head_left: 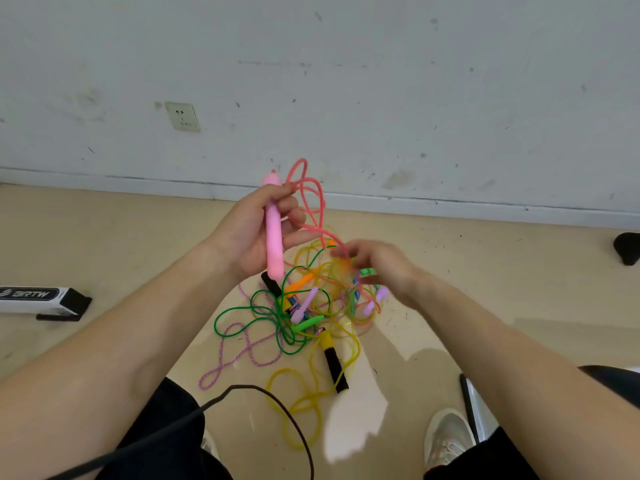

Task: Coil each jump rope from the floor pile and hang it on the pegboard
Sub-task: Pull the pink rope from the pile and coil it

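Observation:
My left hand point(256, 233) grips a pink jump-rope handle point(272, 230) held upright, with loops of its pink cord point(313, 199) bunched at the fingers above the hand. The cord runs down to my right hand point(377, 263), whose curled fingers pinch it just above the floor pile point(311, 313). The pile is a tangle of green, yellow, purple and orange ropes with lilac, green, orange and black-and-yellow handles point(333, 360). No pegboard is in sight.
A scuffed white wall with a socket point(182, 116) stands close behind the pile. A white and black box point(41, 301) lies on the floor at left, a dark object point(628, 247) at right. My shoes point(448, 438) and a black cable point(242, 389) are near the bottom.

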The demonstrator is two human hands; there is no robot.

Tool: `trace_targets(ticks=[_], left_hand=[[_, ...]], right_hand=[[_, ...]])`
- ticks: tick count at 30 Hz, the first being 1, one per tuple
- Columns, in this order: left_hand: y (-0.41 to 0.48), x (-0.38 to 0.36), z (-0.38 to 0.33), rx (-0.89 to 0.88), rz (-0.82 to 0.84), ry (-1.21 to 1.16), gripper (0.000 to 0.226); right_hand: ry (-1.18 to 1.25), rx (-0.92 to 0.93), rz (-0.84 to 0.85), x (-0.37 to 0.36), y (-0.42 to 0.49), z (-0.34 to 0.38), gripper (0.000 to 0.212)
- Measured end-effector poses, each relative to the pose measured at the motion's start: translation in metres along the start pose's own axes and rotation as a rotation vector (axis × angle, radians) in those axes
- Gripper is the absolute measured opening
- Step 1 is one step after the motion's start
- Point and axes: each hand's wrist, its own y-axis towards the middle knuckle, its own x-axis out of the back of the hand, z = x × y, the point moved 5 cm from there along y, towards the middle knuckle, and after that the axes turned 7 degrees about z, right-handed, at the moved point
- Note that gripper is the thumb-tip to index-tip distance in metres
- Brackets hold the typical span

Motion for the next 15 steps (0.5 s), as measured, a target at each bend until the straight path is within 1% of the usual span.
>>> trace_targets(ticks=[1,2,4,5,7,9,11,13,15], left_hand=[[0.001,-0.001,-0.002,-0.011,0.005,-0.026,0.006],[0.001,-0.001,-0.004,-0.025,0.002,-0.048,0.007],[0.001,0.0,-0.011,-0.061,-0.029,-0.092,0.008],[0.001,0.003,-0.015,-0.086,-0.058,-0.116,0.011],[0.0,0.009,-0.026,-0.147,-0.117,-0.14,0.015],[-0.002,0.019,-0.037,-0.21,-0.164,-0.14,0.015],[-0.003,0.033,-0.044,-0.242,-0.207,-0.091,0.012],[-0.003,0.05,-0.043,-0.242,-0.296,0.13,0.009],[-0.002,0.06,-0.036,-0.22,-0.375,0.447,0.005]], right_hand=[[-0.052,0.019,0.073,-0.013,0.0,-0.004,0.041],[-0.118,0.028,0.141,-0.024,0.004,-0.013,0.042],[-0.281,-0.006,0.222,-0.039,0.012,-0.039,0.029],[-0.382,-0.052,0.233,-0.04,0.016,-0.054,0.023],[-0.596,-0.173,0.205,-0.029,0.024,-0.085,0.025],[-0.714,-0.257,0.134,-0.012,0.028,-0.103,0.026],[-0.668,-0.294,0.048,0.002,0.028,-0.105,0.025],[-0.384,-0.266,-0.032,0.008,0.027,-0.091,0.024],[-0.053,-0.184,-0.06,0.008,0.023,-0.064,0.019]])
